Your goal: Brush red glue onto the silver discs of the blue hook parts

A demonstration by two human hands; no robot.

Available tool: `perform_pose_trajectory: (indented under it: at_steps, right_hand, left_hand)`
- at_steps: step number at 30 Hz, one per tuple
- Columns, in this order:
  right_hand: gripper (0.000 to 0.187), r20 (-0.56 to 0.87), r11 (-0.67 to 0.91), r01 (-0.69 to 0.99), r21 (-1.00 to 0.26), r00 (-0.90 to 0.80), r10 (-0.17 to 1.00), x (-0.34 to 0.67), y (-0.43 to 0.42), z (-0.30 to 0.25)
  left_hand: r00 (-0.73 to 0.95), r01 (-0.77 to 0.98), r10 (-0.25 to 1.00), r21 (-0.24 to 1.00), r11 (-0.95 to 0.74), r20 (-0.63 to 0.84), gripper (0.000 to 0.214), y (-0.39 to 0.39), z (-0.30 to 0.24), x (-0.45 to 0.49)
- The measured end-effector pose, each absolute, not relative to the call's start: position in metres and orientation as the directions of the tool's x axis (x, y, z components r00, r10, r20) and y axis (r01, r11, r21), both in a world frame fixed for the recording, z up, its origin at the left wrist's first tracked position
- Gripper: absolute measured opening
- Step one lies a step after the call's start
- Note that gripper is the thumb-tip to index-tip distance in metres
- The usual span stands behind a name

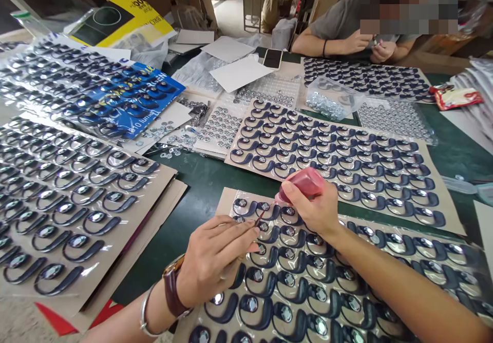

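My left hand is pinched shut on a thin stick-like tool whose tip points at a dark hook-shaped part on the cardboard sheet in front of me. My right hand is closed around a small pink bottle, held just above the same sheet. That sheet carries rows of dark curved parts with shiny round centres. A brown watch and a bangle sit on my left wrist.
More cardboard sheets of the same parts lie to the left and behind. Sheets of small shiny discs, a bag of discs, a phone and papers lie further back. Another person's hands work at the far side.
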State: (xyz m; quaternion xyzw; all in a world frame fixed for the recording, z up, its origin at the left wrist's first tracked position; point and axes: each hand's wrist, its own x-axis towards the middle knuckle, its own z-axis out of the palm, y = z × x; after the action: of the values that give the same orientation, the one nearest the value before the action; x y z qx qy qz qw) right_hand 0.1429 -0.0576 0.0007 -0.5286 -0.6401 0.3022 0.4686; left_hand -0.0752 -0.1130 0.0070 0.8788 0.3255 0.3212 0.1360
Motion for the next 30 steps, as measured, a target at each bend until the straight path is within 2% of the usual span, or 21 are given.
perform_pose_trajectory:
  at_steps: [2, 4, 9, 15, 20, 30]
  right_hand:
    - [0.014, 0.288, 0.258, 0.366, -0.894, 0.029, 0.957, 0.14, -0.057, -0.009]
    - [0.013, 0.259, 0.23, 0.338, -0.913, 0.043, 0.965, 0.138, -0.057, -0.017]
    - [0.015, 0.156, 0.157, 0.292, -0.943, -0.025, 0.987, 0.137, -0.059, -0.025]
    - [0.014, 0.177, 0.182, 0.299, -0.937, -0.045, 0.983, 0.135, -0.057, -0.022]
    - [0.016, 0.238, 0.239, 0.375, -0.896, -0.05, 0.97, 0.136, -0.056, -0.022]
    - [0.016, 0.229, 0.217, 0.415, -0.884, -0.022, 0.973, 0.136, -0.057, -0.018]
  left_hand:
    - [0.637, 0.497, 0.613, 0.36, -0.79, 0.467, 0.031, -0.11, 0.005, -0.074]
    - [0.66, 0.501, 0.597, 0.325, -0.802, 0.457, 0.03, -0.107, 0.003, -0.072]
    - [0.702, 0.508, 0.55, 0.223, -0.832, 0.453, 0.025, -0.109, 0.003, -0.068]
    - [0.77, 0.508, 0.448, -0.011, -0.862, 0.453, 0.023, -0.113, 0.007, -0.061]
    - [0.773, 0.506, 0.425, -0.055, -0.861, 0.471, 0.022, -0.114, 0.008, -0.059]
    - [0.756, 0.531, 0.453, -0.039, -0.846, 0.473, 0.022, -0.116, 0.005, -0.058]
